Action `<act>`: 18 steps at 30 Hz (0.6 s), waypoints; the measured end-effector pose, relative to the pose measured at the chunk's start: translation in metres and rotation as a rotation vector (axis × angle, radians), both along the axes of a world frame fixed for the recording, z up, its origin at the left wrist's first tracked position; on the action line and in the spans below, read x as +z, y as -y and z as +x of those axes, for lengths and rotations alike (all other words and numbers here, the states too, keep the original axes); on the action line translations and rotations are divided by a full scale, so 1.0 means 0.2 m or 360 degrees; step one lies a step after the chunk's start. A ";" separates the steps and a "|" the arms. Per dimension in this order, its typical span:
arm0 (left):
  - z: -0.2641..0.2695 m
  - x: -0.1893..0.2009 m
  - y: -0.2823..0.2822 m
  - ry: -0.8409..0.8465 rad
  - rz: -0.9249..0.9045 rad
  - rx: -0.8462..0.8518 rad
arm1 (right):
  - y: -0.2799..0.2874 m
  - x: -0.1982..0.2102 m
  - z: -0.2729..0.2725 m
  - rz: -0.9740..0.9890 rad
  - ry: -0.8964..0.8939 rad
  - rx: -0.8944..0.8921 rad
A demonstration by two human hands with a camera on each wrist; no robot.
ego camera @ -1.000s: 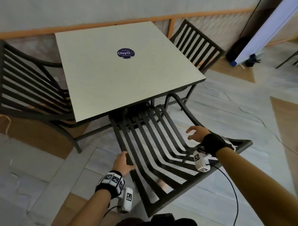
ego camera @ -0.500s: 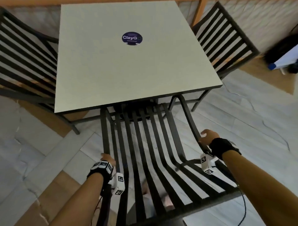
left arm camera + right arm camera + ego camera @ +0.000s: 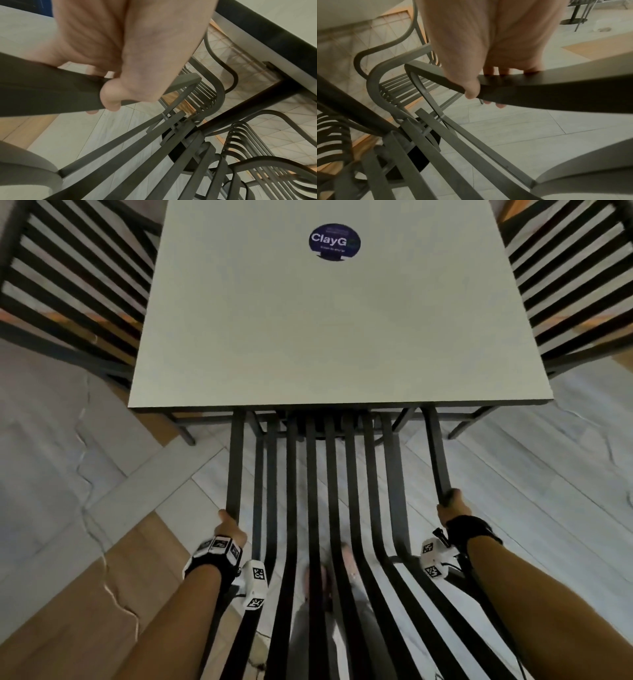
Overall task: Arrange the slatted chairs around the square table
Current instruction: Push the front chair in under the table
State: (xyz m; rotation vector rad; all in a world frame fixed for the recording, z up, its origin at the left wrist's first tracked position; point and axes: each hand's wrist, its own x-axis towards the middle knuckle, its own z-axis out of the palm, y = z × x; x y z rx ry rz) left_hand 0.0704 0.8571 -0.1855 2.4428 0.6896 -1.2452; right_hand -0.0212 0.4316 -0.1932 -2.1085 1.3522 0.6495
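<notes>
Head: the chair (image 3: pixel 318 491) sits square to the desk (image 3: pixel 325 337), seat front under its edge; 2 others flank it.
Left wrist: the left hand (image 3: pixel 120 60) wraps 1 armrest.
Right wrist: the right hand (image 3: pixel 488 47) wraps the other; an uneven shove may knock the desk.

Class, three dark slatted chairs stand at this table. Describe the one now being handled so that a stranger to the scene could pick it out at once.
Find the pale square table with the round blue sticker. The chair stands at its near edge, seat front tucked beneath the top. Unlike the chairs at the left and right sides, it has a left hand and a right hand gripping its armrests.
</notes>
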 end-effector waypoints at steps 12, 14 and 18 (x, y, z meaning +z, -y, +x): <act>-0.10 0.03 -0.07 0.0082 0.0034 0.0002 | -0.06 0.01 -0.12 0.0064 0.0004 0.0098; -0.12 0.02 -0.05 0.0088 0.0018 0.0010 | -0.05 0.00 -0.14 0.0044 -0.0003 0.0078; -0.14 0.04 -0.03 0.0088 0.0028 -0.0010 | -0.06 0.01 -0.17 0.0021 0.0025 0.0048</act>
